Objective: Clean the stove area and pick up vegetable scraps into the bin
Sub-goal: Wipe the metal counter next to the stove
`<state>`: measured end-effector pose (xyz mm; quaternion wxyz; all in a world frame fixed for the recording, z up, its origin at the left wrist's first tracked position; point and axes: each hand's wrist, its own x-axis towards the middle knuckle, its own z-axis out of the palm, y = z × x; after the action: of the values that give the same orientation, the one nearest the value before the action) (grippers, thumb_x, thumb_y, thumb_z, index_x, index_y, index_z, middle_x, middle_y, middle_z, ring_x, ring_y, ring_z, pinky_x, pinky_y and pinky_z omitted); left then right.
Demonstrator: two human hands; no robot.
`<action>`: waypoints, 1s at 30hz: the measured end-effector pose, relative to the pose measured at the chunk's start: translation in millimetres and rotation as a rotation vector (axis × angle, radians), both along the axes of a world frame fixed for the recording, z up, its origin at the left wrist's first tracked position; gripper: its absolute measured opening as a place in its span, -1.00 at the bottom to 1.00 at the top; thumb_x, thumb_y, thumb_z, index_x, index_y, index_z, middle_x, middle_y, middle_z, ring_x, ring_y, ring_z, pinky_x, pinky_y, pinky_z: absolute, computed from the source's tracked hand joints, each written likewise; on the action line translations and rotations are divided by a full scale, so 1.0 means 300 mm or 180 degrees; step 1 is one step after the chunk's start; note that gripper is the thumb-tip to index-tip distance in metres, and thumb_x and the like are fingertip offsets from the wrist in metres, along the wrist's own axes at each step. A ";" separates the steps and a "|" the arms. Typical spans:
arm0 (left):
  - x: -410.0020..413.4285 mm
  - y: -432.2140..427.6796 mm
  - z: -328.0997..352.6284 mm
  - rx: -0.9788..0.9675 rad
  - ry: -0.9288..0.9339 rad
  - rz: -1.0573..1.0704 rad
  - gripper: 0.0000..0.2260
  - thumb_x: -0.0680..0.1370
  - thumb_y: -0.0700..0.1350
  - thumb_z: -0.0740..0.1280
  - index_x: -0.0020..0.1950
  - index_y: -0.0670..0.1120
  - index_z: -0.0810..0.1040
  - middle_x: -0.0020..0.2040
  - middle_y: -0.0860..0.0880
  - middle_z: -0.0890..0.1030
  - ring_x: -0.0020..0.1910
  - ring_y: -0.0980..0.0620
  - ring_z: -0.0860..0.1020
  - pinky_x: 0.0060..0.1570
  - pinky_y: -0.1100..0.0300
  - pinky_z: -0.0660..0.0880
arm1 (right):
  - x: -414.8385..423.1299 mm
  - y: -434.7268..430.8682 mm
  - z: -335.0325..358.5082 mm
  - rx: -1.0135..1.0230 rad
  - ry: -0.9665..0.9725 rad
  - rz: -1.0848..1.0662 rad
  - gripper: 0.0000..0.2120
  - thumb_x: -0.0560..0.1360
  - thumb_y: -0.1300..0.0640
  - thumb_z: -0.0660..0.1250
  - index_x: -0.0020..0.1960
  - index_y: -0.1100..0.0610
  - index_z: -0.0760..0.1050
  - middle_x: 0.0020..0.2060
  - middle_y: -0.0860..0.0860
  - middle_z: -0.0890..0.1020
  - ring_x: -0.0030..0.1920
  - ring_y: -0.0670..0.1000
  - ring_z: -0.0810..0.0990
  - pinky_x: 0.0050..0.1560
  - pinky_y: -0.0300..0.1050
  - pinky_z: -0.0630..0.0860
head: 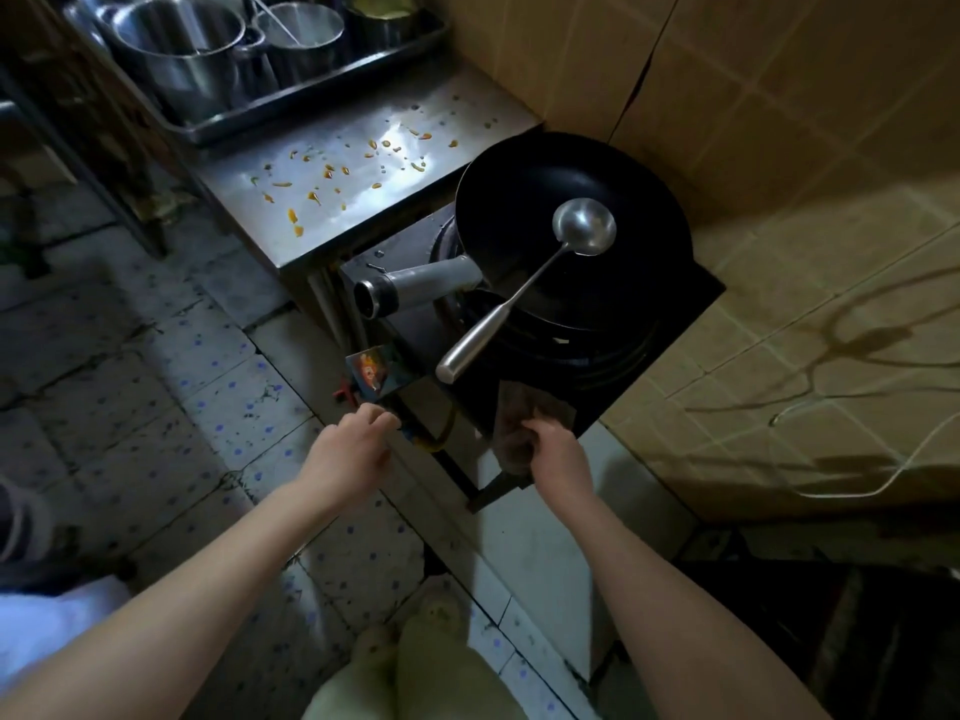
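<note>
The right hand [553,449] was pinching a cloth [511,433] hung at the stove [649,324] front, probably to wipe the orange scraps [332,171] on the bench [311,236] at ten o'clock. The left hand [353,449] had its grip curled near the controls; whether it held anything, I cannot tell.

Steel counter [363,200] — orange vegetable scraps [311,197] scattered across it, tray [311,103] of pots behind.

Wok [550,200]: black. Ladle [584,226]: silver. Tabletop [363,200]: grey steel, dotted with orange scraps [295,216]. Floor [197,387]: pale tiles, blue-speckled. Wall [779,122]: tan tiles.
</note>
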<state>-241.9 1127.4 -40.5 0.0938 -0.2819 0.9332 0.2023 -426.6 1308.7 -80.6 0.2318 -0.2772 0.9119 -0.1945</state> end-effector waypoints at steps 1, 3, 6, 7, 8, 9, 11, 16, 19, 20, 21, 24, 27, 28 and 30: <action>-0.006 0.007 -0.001 -0.0002 0.0005 0.0005 -0.63 0.55 -0.13 0.24 0.35 0.00 0.38 0.33 -0.01 0.39 0.18 -0.03 0.48 0.11 0.05 0.49 | -0.015 0.023 -0.001 0.0024 0.0043 -0.0015 -0.64 0.52 0.26 0.14 0.22 0.01 0.52 0.24 0.05 0.54 0.18 0.14 0.53 0.17 -0.03 0.48; -0.011 0.020 -0.004 -0.0008 0.0023 0.0031 -0.64 0.54 -0.13 0.24 0.34 0.00 0.39 0.32 0.00 0.40 0.18 -0.04 0.49 0.09 0.05 0.49 | -0.034 0.044 0.000 0.0059 0.0082 0.0000 -0.64 0.51 0.27 0.15 0.21 0.02 0.53 0.26 0.05 0.53 0.19 0.16 0.52 0.18 0.00 0.49; -0.002 0.031 -0.010 -0.0022 0.0018 0.0053 -0.64 0.54 -0.12 0.24 0.34 0.01 0.39 0.31 0.01 0.41 0.17 -0.02 0.49 0.10 0.07 0.50 | -0.022 0.019 0.002 0.0092 0.0100 -0.0172 -0.63 0.51 0.30 0.14 0.21 0.03 0.52 0.26 0.05 0.52 0.19 0.17 0.52 0.20 0.04 0.48; 0.004 0.029 -0.011 -0.0017 0.0008 0.0051 -0.64 0.54 -0.13 0.24 0.35 0.01 0.39 0.31 0.01 0.41 0.18 -0.01 0.48 0.11 0.07 0.50 | -0.010 0.003 0.003 0.0062 0.0094 -0.0241 -0.64 0.51 0.30 0.13 0.20 0.03 0.52 0.24 0.07 0.53 0.17 0.18 0.53 0.19 0.05 0.49; 0.010 0.026 -0.011 -0.0005 0.0000 0.0047 -0.63 0.54 -0.13 0.23 0.35 0.01 0.39 0.31 0.01 0.40 0.18 -0.01 0.48 0.11 0.06 0.50 | 0.005 -0.014 0.004 0.0037 0.0075 -0.0276 -0.65 0.51 0.29 0.13 0.19 0.03 0.52 0.21 0.08 0.55 0.15 0.18 0.54 0.16 0.05 0.51; 0.016 0.022 -0.010 0.0000 -0.0007 0.0037 -0.63 0.54 -0.13 0.23 0.35 0.01 0.39 0.31 0.00 0.40 0.18 -0.02 0.48 0.11 0.05 0.50 | 0.022 -0.031 0.005 0.0006 0.0064 -0.0256 -0.66 0.51 0.28 0.14 0.18 0.03 0.52 0.19 0.08 0.55 0.13 0.18 0.54 0.15 0.04 0.52; 0.029 0.003 -0.008 -0.0021 -0.0012 0.0015 -0.63 0.53 -0.13 0.23 0.35 0.00 0.38 0.32 -0.01 0.40 0.16 -0.03 0.49 0.09 0.03 0.51 | 0.055 -0.070 0.001 -0.0031 0.0041 -0.0112 -0.65 0.51 0.29 0.15 0.18 0.01 0.51 0.20 0.06 0.54 0.14 0.16 0.54 0.15 0.00 0.52; 0.056 -0.093 0.002 -0.0108 -0.0004 -0.0045 -0.66 0.53 -0.13 0.22 0.32 -0.01 0.39 0.32 -0.03 0.40 0.14 -0.08 0.49 0.03 0.04 0.47 | 0.103 -0.160 -0.007 -0.0083 -0.0048 -0.0209 -0.69 0.58 0.21 0.10 0.22 0.00 0.49 0.22 0.05 0.53 0.16 0.14 0.53 0.17 -0.07 0.49; 0.055 -0.175 0.006 -0.0162 -0.0066 -0.0183 -0.66 0.54 -0.11 0.21 0.32 -0.02 0.37 0.35 -0.05 0.37 0.17 -0.09 0.47 0.05 0.02 0.46 | 0.124 -0.193 -0.013 -0.0174 0.0027 -0.0255 -0.71 0.59 0.17 0.08 0.20 0.02 0.50 0.18 0.04 0.56 0.15 0.11 0.55 0.17 -0.02 0.50; 0.052 -0.207 0.008 -0.0187 -0.0055 -0.0211 -0.65 0.54 -0.10 0.21 0.32 -0.02 0.37 0.35 -0.05 0.37 0.18 -0.09 0.47 0.06 0.03 0.46 | 0.134 -0.204 -0.013 -0.0264 0.0072 -0.0248 -0.72 0.59 0.16 0.08 0.15 0.03 0.52 0.13 0.03 0.58 0.12 0.09 0.56 0.16 0.01 0.51; 0.047 -0.241 0.011 -0.0207 -0.0031 -0.0245 -0.65 0.54 -0.10 0.21 0.33 -0.02 0.37 0.35 -0.04 0.37 0.18 -0.08 0.47 0.06 0.03 0.46 | 0.147 -0.222 -0.011 -0.0461 0.0027 -0.0299 -0.74 0.58 0.15 0.09 0.09 0.02 0.54 0.07 0.01 0.60 0.08 0.07 0.57 0.14 0.03 0.51; 0.042 -0.367 0.016 -0.0232 0.0067 -0.0463 -0.64 0.54 -0.07 0.20 0.34 -0.03 0.37 0.34 -0.04 0.37 0.18 -0.10 0.46 0.08 0.04 0.46 | 0.172 -0.291 -0.017 -0.0660 -0.0071 -0.0746 -0.76 0.56 0.20 0.13 0.09 0.06 0.56 0.02 0.06 0.60 0.06 0.10 0.56 0.10 0.00 0.49; 0.044 -0.535 0.025 -0.0242 0.0069 -0.0739 -0.61 0.53 -0.09 0.22 0.36 -0.03 0.35 0.35 -0.05 0.36 0.19 -0.12 0.46 0.08 0.04 0.44 | 0.215 -0.379 -0.028 -0.0756 -0.0127 -0.1445 -0.73 0.59 0.25 0.12 0.18 0.14 0.53 0.10 0.09 0.58 0.17 0.12 0.54 0.11 -0.17 0.43; 0.042 -0.596 0.029 -0.0269 0.0074 -0.0822 -0.61 0.53 -0.09 0.22 0.36 -0.03 0.34 0.35 -0.05 0.36 0.19 -0.12 0.46 0.08 0.04 0.43 | 0.233 -0.415 -0.030 -0.0798 -0.0164 -0.1672 -0.72 0.60 0.24 0.12 0.21 0.13 0.52 0.17 0.08 0.56 0.22 0.09 0.51 0.16 -0.23 0.39; 0.030 -0.711 0.042 -0.0309 0.0134 -0.0964 -0.62 0.54 -0.09 0.22 0.36 -0.01 0.35 0.35 -0.04 0.37 0.17 -0.12 0.47 0.06 0.04 0.43 | 0.260 -0.497 -0.024 -0.0791 -0.0092 -0.1851 -0.69 0.59 0.28 0.13 0.25 0.14 0.51 0.30 0.09 0.49 0.31 0.07 0.45 0.33 -0.17 0.34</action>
<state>-233.0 914.2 -27.8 0.0899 -0.1379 0.9754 0.1463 -348.5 1159.7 -87.7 0.1438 -0.0282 0.9188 -0.3664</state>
